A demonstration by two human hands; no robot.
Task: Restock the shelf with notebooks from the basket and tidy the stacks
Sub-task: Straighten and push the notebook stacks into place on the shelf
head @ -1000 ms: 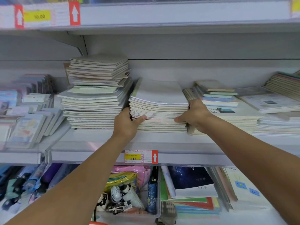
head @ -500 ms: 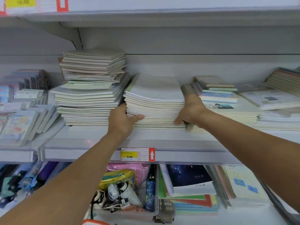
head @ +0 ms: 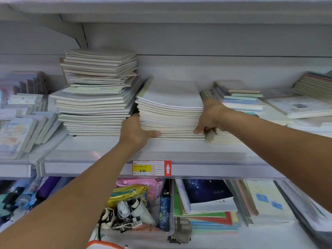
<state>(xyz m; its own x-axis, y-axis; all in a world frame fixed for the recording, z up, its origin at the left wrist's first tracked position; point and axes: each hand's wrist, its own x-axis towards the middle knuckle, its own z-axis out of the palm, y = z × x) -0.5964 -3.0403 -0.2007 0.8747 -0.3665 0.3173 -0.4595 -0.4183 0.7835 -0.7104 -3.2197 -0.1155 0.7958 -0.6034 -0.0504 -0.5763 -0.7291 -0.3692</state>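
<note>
Our left hand (head: 133,131) and right hand (head: 209,116) grip the middle stack (head: 170,112); we should squeeze evenly, squaring its edges.

I see open air above the middle stack (head: 170,112), up to the upper shelf (head: 179,8). On its left the tall stack (head: 97,94) leaves only a narrow gap, filled by my left hand (head: 134,132). On its right the low stack (head: 239,97) crowds my right hand (head: 209,115). The shelf (head: 100,150) front strip lies bare.
</note>
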